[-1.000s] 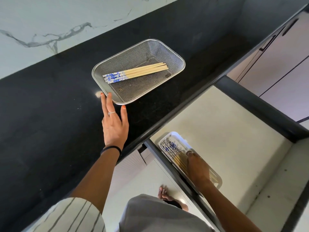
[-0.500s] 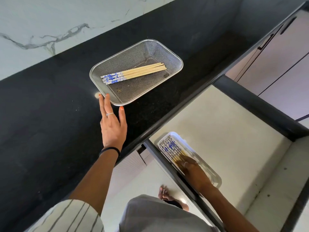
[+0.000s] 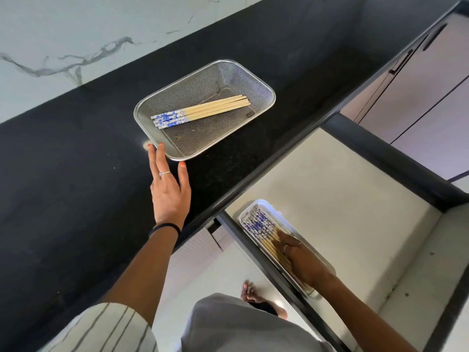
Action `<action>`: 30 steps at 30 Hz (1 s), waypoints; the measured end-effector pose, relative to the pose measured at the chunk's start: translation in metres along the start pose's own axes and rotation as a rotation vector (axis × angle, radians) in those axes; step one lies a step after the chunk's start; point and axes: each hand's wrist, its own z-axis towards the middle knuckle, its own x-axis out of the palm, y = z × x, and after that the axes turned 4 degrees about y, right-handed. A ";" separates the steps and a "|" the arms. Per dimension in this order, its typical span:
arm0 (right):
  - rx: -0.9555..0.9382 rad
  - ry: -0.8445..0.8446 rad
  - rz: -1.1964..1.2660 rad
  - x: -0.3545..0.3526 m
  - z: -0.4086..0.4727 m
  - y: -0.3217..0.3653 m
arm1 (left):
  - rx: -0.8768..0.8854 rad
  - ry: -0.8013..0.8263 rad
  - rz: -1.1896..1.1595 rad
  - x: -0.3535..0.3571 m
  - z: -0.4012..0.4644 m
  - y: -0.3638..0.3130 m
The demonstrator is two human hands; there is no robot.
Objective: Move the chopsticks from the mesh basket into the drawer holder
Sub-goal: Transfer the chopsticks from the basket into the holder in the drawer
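Observation:
A steel mesh basket (image 3: 243, 80) sits on the black counter. Several wooden chopsticks with blue-and-white handles (image 3: 203, 111) lie side by side in it. My left hand (image 3: 168, 185) lies flat on the counter, fingertips touching the basket's near left corner, holding nothing. Below the counter an open drawer holds a white oblong holder (image 3: 250, 208) with several matching chopsticks (image 3: 258, 224) in it. My right hand (image 3: 299, 257) rests flat on the wooden ends of those chopsticks, fingers spread, and hides the holder's near half.
The black counter (image 3: 76, 199) runs along a marbled white wall. The drawer floor (image 3: 330, 194) is cream with dark sides. Pale cabinet fronts (image 3: 418, 85) with dark handles stand at the right. A bare foot (image 3: 251, 293) shows on the floor below.
My right hand has slid along the chopsticks in the holder and flattened over them. My left hand stays at the basket's corner.

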 end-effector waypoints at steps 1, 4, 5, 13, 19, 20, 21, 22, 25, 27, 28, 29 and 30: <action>0.010 -0.008 -0.013 -0.001 -0.001 0.003 | -0.001 0.000 -0.001 0.000 0.000 0.000; 0.092 0.033 0.020 -0.005 -0.001 0.011 | -0.001 0.000 -0.007 0.000 0.000 0.000; 0.153 0.060 0.092 -0.005 -0.001 0.013 | -0.003 -0.001 -0.008 0.000 0.000 0.000; 0.251 0.015 0.051 0.005 0.003 0.018 | 0.003 0.003 -0.003 0.000 0.000 0.001; 0.164 0.061 0.147 -0.002 0.008 0.014 | 0.003 -0.013 -0.011 0.001 0.001 0.000; 0.125 0.069 0.098 -0.002 0.008 0.011 | 0.009 -0.013 -0.009 0.001 0.001 0.000; 0.088 0.068 0.070 -0.001 0.009 0.008 | 0.014 -0.013 -0.003 0.001 0.000 0.000; 0.065 0.070 0.063 -0.001 0.010 0.007 | 0.014 -0.012 0.003 0.001 0.000 0.000; 0.003 0.109 -0.013 -0.001 0.007 0.007 | 0.010 -0.020 -0.009 0.001 -0.001 -0.001; -0.002 0.114 -0.084 -0.002 0.005 0.006 | 0.020 -0.026 -0.019 0.001 -0.002 -0.001; 0.003 0.101 -0.133 -0.004 0.003 0.006 | 0.022 -0.027 -0.018 0.001 -0.001 -0.001; 0.011 0.083 -0.179 -0.005 0.003 0.006 | 0.019 -0.026 -0.016 0.001 -0.001 -0.002; 0.026 0.069 -0.201 -0.006 0.002 0.006 | 0.012 -0.025 -0.012 0.001 0.000 -0.001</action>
